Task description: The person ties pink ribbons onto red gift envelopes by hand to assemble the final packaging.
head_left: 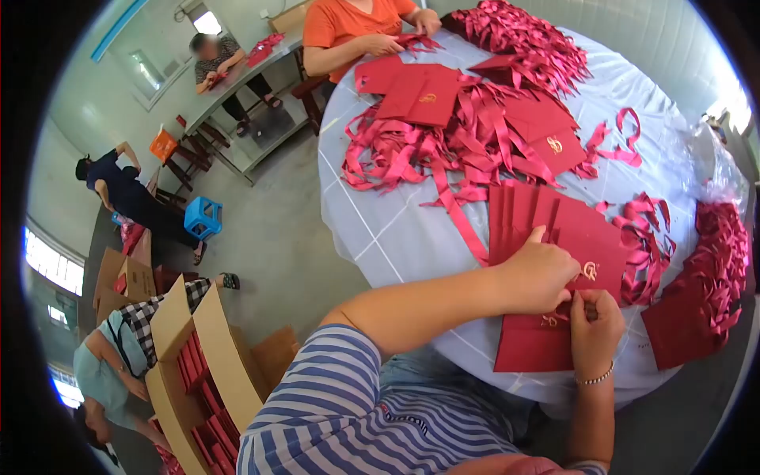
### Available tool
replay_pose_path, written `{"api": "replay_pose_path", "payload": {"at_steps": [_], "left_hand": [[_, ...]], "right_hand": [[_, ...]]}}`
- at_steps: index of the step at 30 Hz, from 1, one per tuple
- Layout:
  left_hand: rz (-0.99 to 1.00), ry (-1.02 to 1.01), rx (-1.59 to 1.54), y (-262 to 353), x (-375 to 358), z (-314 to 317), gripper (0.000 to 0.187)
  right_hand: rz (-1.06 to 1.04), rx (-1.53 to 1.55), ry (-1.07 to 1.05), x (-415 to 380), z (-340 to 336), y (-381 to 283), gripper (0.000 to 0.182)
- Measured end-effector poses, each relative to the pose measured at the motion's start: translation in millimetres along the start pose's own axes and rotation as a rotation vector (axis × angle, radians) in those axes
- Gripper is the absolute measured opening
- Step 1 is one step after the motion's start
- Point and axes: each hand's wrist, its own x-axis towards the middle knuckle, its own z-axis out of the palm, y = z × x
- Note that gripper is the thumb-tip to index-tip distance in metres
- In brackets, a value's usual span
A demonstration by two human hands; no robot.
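A flat red paper bag (532,354) with a gold logo lies in front of me at the near table edge. Over its upper part, my left hand (540,273) is closed, with the fingers curled down. My right hand (599,323), a beaded bracelet on its wrist, pinches close beside it at the bag. Whatever is between the fingertips is too small or hidden to make out. Just beyond my hands, several overlapping red bags (518,222) are fanned out. Loose red ribbons (645,245) lie to their right.
A round table covered in pale plastic (360,229) bears heaps of red ribbon (522,36) and more bags (427,95). Across it, a person in orange (340,36) handles ribbon. Ribboned bags (701,293) lie at the right edge. An open carton (170,396) of red items stands left.
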Motion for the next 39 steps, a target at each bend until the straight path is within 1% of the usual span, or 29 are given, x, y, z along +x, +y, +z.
{"api": "replay_pose_path", "payload": {"at_steps": [1, 2, 4, 5, 7, 8, 10, 12, 13, 14, 15, 16, 17, 18, 22, 24, 25, 27, 28, 30, 33, 34, 37, 39], "left_hand": [[0.025, -0.002, -0.020, -3, 2, 2, 0.022], [0.047, 0.013, -0.028, -5, 2, 2, 0.021], [0.049, 0.051, -0.048, -6, 3, 3, 0.020], [0.047, 0.021, -0.069, -6, 3, -1, 0.020], [0.039, -0.021, -0.131, -4, 4, -7, 0.021], [0.039, -0.021, -0.127, -3, 4, -7, 0.022], [0.069, -0.017, -0.118, -5, 5, -3, 0.022], [0.076, -0.025, -0.103, -5, 5, -3, 0.023], [0.078, -0.028, -0.109, -5, 6, -4, 0.023], [0.072, -0.035, -0.112, -6, 6, -4, 0.023], [0.064, -0.043, -0.115, -6, 6, -4, 0.023], [0.063, -0.046, -0.122, -6, 6, -3, 0.023], [0.064, -0.046, -0.123, -6, 6, -4, 0.024], [0.065, -0.045, -0.123, -6, 5, -4, 0.024], [0.073, -0.048, -0.122, -7, 5, -3, 0.024], [0.074, -0.049, -0.113, -7, 6, -4, 0.025], [0.075, -0.053, -0.118, -7, 5, -5, 0.025], [0.078, -0.051, -0.123, -6, 5, -5, 0.025], [0.076, -0.051, -0.129, -7, 5, -5, 0.025], [0.093, -0.035, -0.117, -8, 4, -3, 0.023], [0.089, -0.024, -0.097, -8, 5, -2, 0.021], [0.127, -0.003, -0.078, -10, 5, 0, 0.021], [0.138, 0.005, -0.106, -10, 4, -1, 0.022], [0.093, -0.036, -0.110, -8, 4, -2, 0.023]], "right_hand": [[0.015, -0.017, 0.002, 3, -1, -5, 0.010], [-0.052, -0.074, -0.048, 6, -7, -10, 0.009], [-0.075, 0.015, -0.097, 11, -13, -16, 0.010], [-0.247, -0.053, -0.062, 13, -18, -20, 0.015], [-0.295, 0.001, 0.007, 17, -33, -43, 0.020], [-0.299, 0.070, 0.000, 17, -48, -59, 0.021], [-0.216, 0.462, -0.005, 2, -77, -97, 0.021], [-0.614, 0.813, -0.074, 6, -80, -92, 0.023], [-0.609, 0.972, -0.019, 5, -74, -109, 0.013], [-0.603, 1.132, 0.038, 4, -70, -129, 0.017], [-0.596, 1.128, 0.037, 4, -80, -136, 0.017], [-0.498, 1.048, -0.052, 2, -93, -145, 0.019], [-0.403, 0.966, -0.141, 0, -100, -149, 0.031], [-0.441, 0.883, -0.137, -4, -99, -148, 0.030], [-0.401, 0.858, -0.112, -4, -104, -158, 0.025], [-0.500, 0.908, -0.172, 0, -107, -154, 0.024], [-0.495, 0.906, -0.171, 4, -109, -152, 0.024], [-0.532, 0.885, -0.352, 13, -115, -147, 0.024], [-0.527, 0.883, -0.356, 12, -114, -147, 0.024], [-0.529, 0.897, -0.261, 7, -110, -149, 0.024], [-0.512, 0.870, -0.233, 9, -111, -149, 0.023], [-0.533, 0.869, -0.228, 12, -110, -149, 0.023], [-0.429, 0.852, -0.192, 7, -106, -154, 0.021], [-0.416, 0.929, -0.134, 2, -104, -153, 0.018]]}}
